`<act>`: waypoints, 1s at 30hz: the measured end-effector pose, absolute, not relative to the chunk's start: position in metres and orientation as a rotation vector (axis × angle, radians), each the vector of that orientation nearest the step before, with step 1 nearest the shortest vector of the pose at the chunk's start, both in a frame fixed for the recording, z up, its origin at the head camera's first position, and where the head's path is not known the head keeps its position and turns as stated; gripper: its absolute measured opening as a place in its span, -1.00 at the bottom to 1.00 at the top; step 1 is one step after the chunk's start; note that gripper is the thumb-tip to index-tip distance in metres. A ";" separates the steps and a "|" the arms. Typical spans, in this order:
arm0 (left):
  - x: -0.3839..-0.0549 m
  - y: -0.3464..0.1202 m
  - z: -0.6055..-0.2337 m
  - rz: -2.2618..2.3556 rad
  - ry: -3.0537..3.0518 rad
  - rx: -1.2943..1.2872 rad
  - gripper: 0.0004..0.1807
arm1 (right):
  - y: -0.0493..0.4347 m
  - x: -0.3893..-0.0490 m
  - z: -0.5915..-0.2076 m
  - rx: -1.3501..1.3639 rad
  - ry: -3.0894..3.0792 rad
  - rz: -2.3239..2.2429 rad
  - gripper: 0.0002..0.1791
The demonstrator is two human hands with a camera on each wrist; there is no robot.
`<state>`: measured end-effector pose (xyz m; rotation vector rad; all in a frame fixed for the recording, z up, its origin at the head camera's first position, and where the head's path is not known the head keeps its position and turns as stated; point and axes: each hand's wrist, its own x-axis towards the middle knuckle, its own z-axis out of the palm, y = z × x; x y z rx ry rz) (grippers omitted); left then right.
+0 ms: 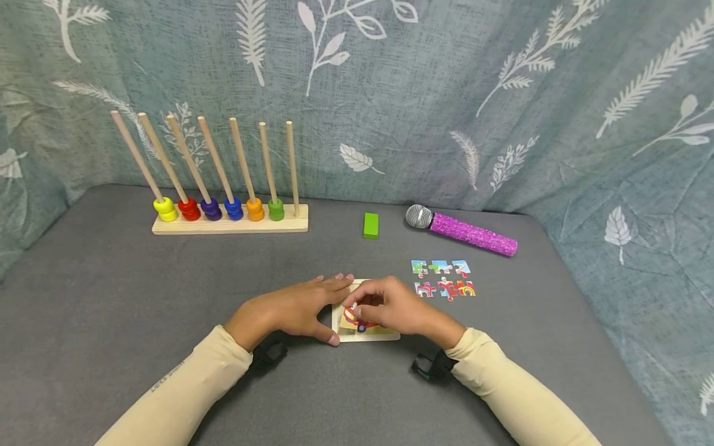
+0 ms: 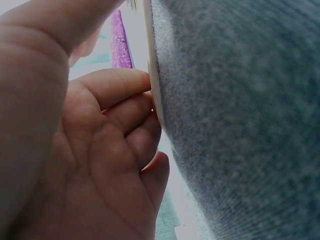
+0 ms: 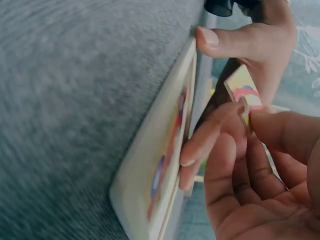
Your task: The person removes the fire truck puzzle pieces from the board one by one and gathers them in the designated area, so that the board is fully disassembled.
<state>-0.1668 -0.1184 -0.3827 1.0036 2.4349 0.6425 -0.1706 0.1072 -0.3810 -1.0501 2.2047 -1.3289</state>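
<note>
A small wooden jigsaw puzzle board (image 1: 369, 338) with a pale frame lies on the grey table; a colourful picture with a blue wheel shows on it. My left hand (image 1: 295, 308) rests at the board's left side, thumb by the near corner and fairly straight fingers by the far edge. In the left wrist view, fingertips touch the board's edge (image 2: 154, 85). Between thumb and index finger, my right hand (image 1: 398, 306) pinches a puzzle piece (image 3: 243, 86), tilted and raised above the board in the right wrist view. The right fingers hide part of the picture.
Several loose puzzle pieces (image 1: 446, 289) lie in two rows right of the board. Behind are a green block (image 1: 370, 225), a purple glittery microphone (image 1: 474, 234) and a wooden peg stand (image 1: 231, 227) with coloured rings. A patterned curtain (image 1: 390, 124) hangs behind the table.
</note>
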 end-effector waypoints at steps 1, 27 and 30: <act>-0.167 -0.118 -0.383 0.640 2.436 1.000 0.02 | 0.108 -0.171 -0.380 -1.052 2.220 -1.339 -0.80; -0.164 -0.103 -0.380 0.646 2.421 1.065 -0.18 | 0.150 -0.178 -0.374 -0.849 2.231 -1.464 -0.76; -0.164 -0.103 -0.380 0.631 2.419 1.061 -0.17 | 0.156 -0.178 -0.373 -0.798 2.237 -1.487 -0.74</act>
